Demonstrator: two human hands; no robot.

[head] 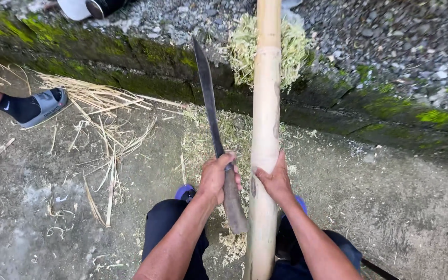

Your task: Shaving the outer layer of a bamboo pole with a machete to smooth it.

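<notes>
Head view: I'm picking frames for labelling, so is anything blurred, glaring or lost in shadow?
Head view: soft, even daylight, no hard shadows or glare; the left hand on the long knife and the right hand on the bamboo pole are sharp; the straight pole shows little distortion.

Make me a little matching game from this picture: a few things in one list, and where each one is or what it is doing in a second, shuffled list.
Things
1. long knife
2. bamboo pole
3. grey sandal
4. heap of pale shavings

Places or states
A. on another person's foot at the left edge
B. on the gravel behind the top of the pole
C. handle in the grip of the left hand, blade pointing away
D. steadied by the right hand, running between the knees and up over the mossy kerb

Pairs: 1-C, 2-D, 3-A, 4-B
</notes>
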